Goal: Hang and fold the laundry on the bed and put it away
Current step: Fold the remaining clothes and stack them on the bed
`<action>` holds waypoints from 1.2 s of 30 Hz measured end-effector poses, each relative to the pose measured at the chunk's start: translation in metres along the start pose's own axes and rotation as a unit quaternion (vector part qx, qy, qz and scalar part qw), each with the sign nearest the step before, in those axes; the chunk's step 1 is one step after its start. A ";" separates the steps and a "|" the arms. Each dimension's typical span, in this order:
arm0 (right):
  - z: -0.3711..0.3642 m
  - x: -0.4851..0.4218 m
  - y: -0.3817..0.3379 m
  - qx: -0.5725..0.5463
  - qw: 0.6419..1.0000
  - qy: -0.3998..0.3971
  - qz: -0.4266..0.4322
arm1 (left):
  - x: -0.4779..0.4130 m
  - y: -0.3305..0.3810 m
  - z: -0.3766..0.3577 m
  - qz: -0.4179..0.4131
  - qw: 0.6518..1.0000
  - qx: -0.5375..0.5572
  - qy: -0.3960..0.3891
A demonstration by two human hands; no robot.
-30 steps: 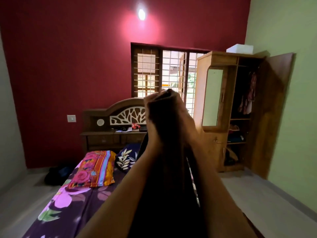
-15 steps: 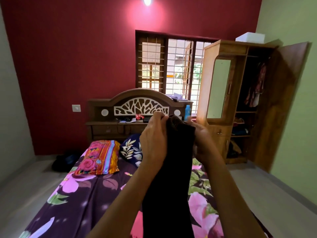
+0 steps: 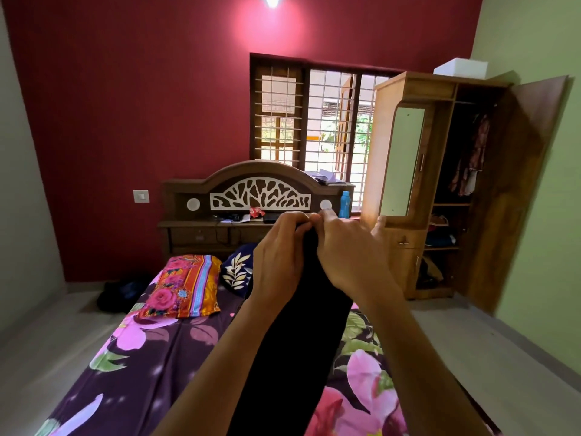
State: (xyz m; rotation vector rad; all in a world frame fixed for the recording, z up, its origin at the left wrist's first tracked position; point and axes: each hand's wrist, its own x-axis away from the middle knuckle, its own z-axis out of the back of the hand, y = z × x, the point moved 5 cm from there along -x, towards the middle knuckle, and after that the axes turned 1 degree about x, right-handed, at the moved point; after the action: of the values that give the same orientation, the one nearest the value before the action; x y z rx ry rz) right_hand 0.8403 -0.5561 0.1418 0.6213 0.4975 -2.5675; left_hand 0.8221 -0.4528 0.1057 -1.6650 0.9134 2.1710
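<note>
- A dark garment point(image 3: 298, 325) is held above the bed point(image 3: 151, 357), its top edge pinched by the left hand point(image 3: 279, 256) and right hand point(image 3: 349, 259) together.
- Held only by fingertips, it could slip and crumple.

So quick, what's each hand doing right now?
Left hand: closed, gripping the top of the dark garment.
Right hand: closed, pinching the same garment's top.

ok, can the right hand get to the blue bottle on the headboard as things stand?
Probably not. The right hand and left hand both pinch the top of the dark garment, so it's occupied, and the blue bottle stands on the headboard ledge at the far end of the bed.
</note>
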 end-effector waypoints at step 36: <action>0.006 -0.022 0.008 -0.177 0.954 0.148 0.191 | 0.066 -0.083 0.032 0.214 0.874 0.238 -0.365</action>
State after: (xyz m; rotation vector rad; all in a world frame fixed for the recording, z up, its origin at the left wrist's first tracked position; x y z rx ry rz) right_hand 0.8597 -0.5586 0.1559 0.8772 0.8252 -1.9686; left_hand 0.8220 -0.3805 0.0221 -0.3630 1.4729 2.2720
